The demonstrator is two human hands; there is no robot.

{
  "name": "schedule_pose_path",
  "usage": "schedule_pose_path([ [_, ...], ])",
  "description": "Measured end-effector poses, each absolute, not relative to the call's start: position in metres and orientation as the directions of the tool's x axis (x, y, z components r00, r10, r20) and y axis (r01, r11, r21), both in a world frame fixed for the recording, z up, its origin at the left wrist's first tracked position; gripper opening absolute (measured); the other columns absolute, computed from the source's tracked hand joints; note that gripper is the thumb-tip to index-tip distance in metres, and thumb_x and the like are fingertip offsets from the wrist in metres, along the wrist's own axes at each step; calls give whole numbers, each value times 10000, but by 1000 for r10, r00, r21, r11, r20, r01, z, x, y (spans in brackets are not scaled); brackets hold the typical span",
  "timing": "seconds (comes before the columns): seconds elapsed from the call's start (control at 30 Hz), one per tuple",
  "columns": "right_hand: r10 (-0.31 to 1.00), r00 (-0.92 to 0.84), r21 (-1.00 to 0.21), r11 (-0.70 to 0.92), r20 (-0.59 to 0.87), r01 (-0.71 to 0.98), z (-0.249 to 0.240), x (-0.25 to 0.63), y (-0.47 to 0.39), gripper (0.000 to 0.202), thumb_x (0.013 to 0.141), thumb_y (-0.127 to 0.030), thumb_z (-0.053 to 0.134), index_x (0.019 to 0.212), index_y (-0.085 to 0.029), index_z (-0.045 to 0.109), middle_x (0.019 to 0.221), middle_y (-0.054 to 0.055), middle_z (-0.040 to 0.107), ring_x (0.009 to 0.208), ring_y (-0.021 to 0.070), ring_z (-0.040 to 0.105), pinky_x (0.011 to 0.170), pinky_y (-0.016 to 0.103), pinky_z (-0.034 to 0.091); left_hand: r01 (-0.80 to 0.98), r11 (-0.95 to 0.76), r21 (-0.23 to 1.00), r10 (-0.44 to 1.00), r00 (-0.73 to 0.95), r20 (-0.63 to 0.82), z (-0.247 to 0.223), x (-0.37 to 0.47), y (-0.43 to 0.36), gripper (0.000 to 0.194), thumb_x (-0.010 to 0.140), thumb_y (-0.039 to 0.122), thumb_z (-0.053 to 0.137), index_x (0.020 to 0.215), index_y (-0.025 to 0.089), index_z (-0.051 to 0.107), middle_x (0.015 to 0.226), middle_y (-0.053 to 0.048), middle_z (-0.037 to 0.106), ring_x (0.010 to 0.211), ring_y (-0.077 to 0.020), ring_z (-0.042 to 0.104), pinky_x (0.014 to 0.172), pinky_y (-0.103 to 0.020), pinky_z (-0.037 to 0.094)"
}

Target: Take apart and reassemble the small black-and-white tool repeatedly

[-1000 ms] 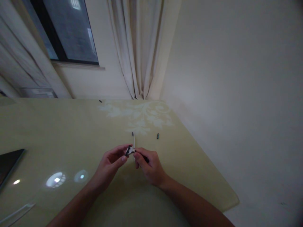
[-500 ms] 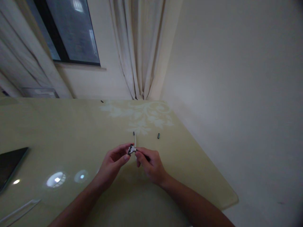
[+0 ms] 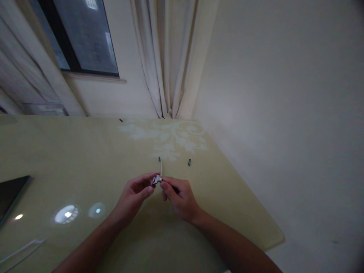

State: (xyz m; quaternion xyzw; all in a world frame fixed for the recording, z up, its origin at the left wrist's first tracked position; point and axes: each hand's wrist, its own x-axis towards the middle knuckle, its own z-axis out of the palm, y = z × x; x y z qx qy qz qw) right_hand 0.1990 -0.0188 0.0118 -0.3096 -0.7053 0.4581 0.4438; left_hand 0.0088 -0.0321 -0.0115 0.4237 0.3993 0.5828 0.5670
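In the head view, my left hand pinches a small silver-and-black piece between thumb and fingers. My right hand is closed at the piece's right side, with its thumb and forefinger tips against it. A dark, narrow part shows between the right fingers; whether it belongs to the same piece I cannot tell. Just beyond the fingertips, a thin white strip with a grey tip extends away from me, its near end hidden by the hands. To the right lies a small dark rectangular piece on the table.
The glossy pale-green table carries a white leaf pattern. A black flat panel and a white looped cord lie at the left. A tiny dark bit rests near the far edge. Curtains and a wall stand beyond.
The whole view has shifted slightly, so everything sits a little further left and up. Both hands keep the same hold on the small piece.
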Motion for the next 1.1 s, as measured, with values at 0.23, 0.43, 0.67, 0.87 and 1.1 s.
schedule_pose_path([
  [0.23, 851, -406, -925, 379, 333, 36, 11, 200, -19, 443, 1047, -531, 533, 1073, -177, 797, 631, -13, 572, 569, 119, 472, 593, 247, 410, -360, -20, 933, 1000, -5, 20, -7, 13, -34, 477, 615, 472, 966, 1022, 246, 862, 1026, -111, 826, 921, -252, 735, 867, -366, 578],
  [0.43, 848, -398, -915, 401, 350, 50, 10, 201, -19, 419, 1049, -503, 544, 1129, -179, 797, 649, -11, 592, 581, 118, 508, 600, 243, 416, -383, -27, 923, 999, 12, 34, -9, 12, -32, 458, 631, 452, 965, 1037, 267, 861, 1039, -100, 828, 927, -237, 733, 876, -343, 569],
  [0.67, 833, -410, -908, 419, 370, 32, 13, 201, -19, 388, 1054, -465, 551, 1084, -181, 815, 640, -15, 577, 574, 113, 494, 590, 238, 402, -365, -30, 931, 1000, -8, 29, -10, 11, -32, 460, 636, 437, 966, 1043, 249, 863, 1050, -117, 826, 963, -247, 733, 885, -335, 570],
  [0.87, 831, -426, -906, 419, 358, 55, 15, 201, -20, 389, 1053, -461, 557, 1127, -182, 818, 650, -15, 570, 584, 112, 499, 594, 236, 398, -317, -44, 947, 998, -52, 29, -11, 5, -32, 444, 629, 392, 971, 1038, 255, 867, 1037, -102, 820, 924, -218, 720, 817, -282, 565],
  [1.1, 826, -439, -915, 402, 352, 22, 17, 200, -21, 380, 1049, -437, 568, 1135, -167, 820, 643, -16, 570, 565, 101, 495, 566, 222, 388, -218, -106, 970, 994, -43, 99, -12, -1, -30, 403, 679, 350, 946, 1058, 244, 864, 922, -81, 791, 828, -176, 686, 770, -261, 550],
])
